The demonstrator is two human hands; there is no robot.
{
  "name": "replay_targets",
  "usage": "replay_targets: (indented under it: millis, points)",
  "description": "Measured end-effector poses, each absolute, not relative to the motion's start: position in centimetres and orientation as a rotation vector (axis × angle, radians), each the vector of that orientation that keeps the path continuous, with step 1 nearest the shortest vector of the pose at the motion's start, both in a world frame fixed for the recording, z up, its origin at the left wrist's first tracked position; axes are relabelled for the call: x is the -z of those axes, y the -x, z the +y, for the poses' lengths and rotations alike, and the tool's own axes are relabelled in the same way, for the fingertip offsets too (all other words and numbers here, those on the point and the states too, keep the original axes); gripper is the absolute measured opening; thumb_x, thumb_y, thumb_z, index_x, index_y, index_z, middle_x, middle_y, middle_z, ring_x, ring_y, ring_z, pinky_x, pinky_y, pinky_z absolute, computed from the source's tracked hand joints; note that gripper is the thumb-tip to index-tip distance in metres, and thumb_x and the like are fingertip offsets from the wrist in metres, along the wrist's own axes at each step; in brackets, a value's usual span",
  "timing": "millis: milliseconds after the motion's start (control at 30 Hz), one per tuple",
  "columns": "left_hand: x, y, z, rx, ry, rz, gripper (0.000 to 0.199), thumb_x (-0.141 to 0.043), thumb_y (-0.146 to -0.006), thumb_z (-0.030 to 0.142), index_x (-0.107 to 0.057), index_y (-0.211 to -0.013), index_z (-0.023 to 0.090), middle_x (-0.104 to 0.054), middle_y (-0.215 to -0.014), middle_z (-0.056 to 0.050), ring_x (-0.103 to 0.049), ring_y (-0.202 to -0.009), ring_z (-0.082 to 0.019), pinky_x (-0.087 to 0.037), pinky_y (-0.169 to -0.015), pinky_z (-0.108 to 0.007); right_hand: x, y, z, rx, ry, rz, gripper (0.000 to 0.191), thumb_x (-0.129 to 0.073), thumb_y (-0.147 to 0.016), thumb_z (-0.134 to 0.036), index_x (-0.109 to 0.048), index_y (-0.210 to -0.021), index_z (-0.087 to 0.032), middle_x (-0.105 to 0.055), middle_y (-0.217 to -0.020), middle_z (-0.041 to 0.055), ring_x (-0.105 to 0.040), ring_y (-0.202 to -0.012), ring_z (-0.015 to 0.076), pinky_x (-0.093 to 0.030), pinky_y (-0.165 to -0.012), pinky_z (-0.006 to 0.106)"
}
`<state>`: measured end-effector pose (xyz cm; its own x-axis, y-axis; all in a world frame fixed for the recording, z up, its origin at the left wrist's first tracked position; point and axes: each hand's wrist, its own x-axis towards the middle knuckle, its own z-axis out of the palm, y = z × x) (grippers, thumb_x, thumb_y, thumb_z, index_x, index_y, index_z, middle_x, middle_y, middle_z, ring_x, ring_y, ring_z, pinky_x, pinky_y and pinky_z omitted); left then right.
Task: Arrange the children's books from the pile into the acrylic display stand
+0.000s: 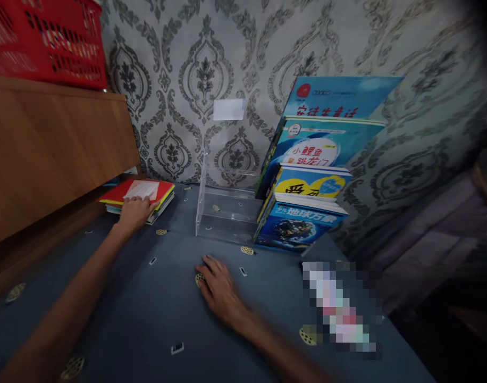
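My left hand rests on the near edge of a stack of books with a red cover on top, at the left by the wooden cabinet. Its fingertips touch a pale patch on that cover; whether they grip is unclear. My right hand is over the patterned blue cloth, fingers apart and holding nothing. Beyond it stands a clear acrylic rack. Several books stand in tiers in its right half, among them a blue one with a globe in front and a light blue one at the back.
A wooden cabinet runs along the left, with a red plastic basket on top. Patterned wallpaper is behind the rack. A pixelated object lies at the right of the blue cloth.
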<state>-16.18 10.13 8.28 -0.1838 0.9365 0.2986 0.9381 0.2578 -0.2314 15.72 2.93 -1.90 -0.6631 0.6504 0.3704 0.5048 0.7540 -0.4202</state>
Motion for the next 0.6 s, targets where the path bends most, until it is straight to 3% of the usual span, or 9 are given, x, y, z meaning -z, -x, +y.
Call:
replay_targets:
  millis: [233, 333, 433, 600]
  points:
    - [-6.5, 17.5, 5.8, 0.123, 1.764, -1.840, 0.062, -0.023, -0.102, 0.050, -0.068, -0.112, 0.009, -0.072, -0.104, -0.023, -0.067, -0.103, -0.036, -0.044, -0.093, -0.048, 2.2, -15.6, 3.1, -0.335, 0.871, -2.469, 0.033, -0.053, -0.095, -0.018, -0.063, -0.126, -0.017, -0.058, -0.140, 0.0175, -0.051, -0.136, 0.0314, -0.046, -0.110, 0.053]
    - [-5.4, 18.9, 4.8, 0.213, 1.871, -1.716, 0.064, -0.029, -0.099, 0.060, -0.067, -0.115, 0.010, -0.070, -0.118, -0.023, -0.062, -0.117, -0.037, -0.038, -0.104, -0.052, 2.4, -15.7, 3.1, -0.310, 0.868, -2.464, 0.034, -0.053, -0.095, -0.018, -0.062, -0.128, -0.017, -0.058, -0.140, 0.0167, -0.051, -0.135, 0.0319, -0.046, -0.111, 0.052]
    - [-4.6, 20.7, 4.4, 0.282, 1.953, -1.686, 0.068, -0.039, -0.094, 0.066, -0.057, -0.132, 0.012, -0.059, -0.139, -0.023, -0.050, -0.134, -0.039, -0.028, -0.112, -0.060, 2.4, -15.7, 3.1, -0.301, 0.856, -2.468, 0.035, -0.051, -0.096, -0.019, -0.061, -0.130, -0.017, -0.058, -0.140, 0.0167, -0.051, -0.136, 0.0323, -0.047, -0.110, 0.053]
    - [-4.5, 22.7, 4.5, 0.217, 1.986, -1.886, 0.052, -0.034, -0.099, 0.041, -0.050, -0.143, 0.017, -0.052, -0.150, -0.016, -0.045, -0.141, -0.033, -0.037, -0.110, -0.054, 2.2, -15.7, 3.1, -0.294, 0.842, -2.480, 0.034, -0.051, -0.096, -0.020, -0.062, -0.128, -0.016, -0.059, -0.139, 0.0178, -0.051, -0.135, 0.0322, -0.048, -0.109, 0.054]
